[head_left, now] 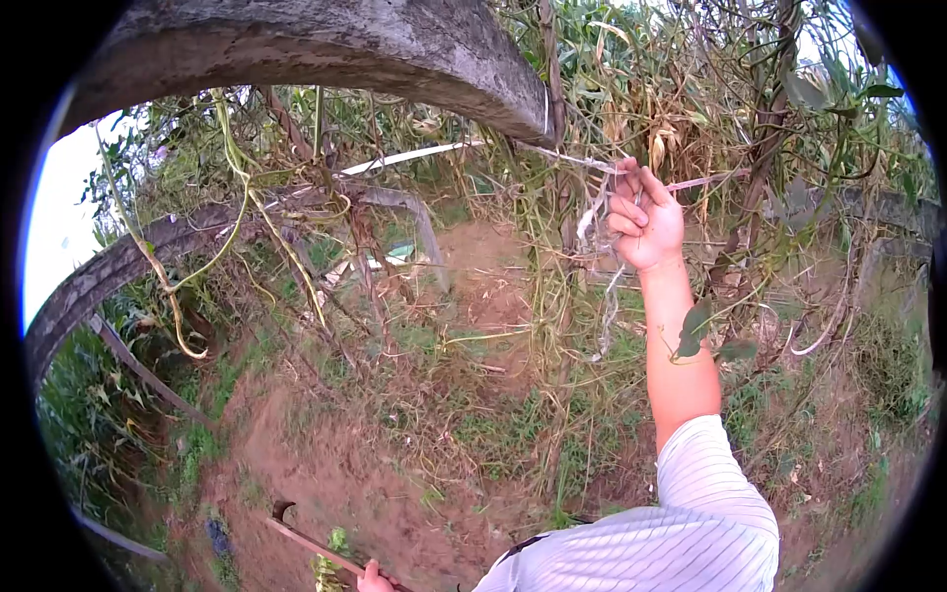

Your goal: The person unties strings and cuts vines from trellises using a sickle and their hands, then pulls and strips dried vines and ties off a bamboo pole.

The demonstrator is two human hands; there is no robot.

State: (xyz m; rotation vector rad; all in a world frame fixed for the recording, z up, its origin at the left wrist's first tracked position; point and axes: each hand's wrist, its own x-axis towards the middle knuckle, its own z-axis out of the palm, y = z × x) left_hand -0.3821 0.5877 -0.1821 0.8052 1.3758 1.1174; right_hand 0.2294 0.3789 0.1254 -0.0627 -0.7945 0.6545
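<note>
My right hand (646, 222) is raised at upper right with its fingers curled round a pale, frayed string (582, 160). The string runs leftward to the end of a concrete beam, and loose strands (610, 306) of it dangle below the hand. A pinkish stretch of cord (710, 181) continues to the right of the hand toward twisted vines. At the bottom edge my left hand (375, 579), partly cut off, is closed on the wooden handle of a sickle (321, 545). Its small dark curved blade (283, 509) points up at the far end.
A thick concrete beam (326, 44) arches overhead at upper left. Dry vines (237, 178) hang under it, and more climb the thin stems (552, 276) beside my right hand. A second curved rail (138, 252) stands at left. Bare soil and weeds (493, 424) cover the ground.
</note>
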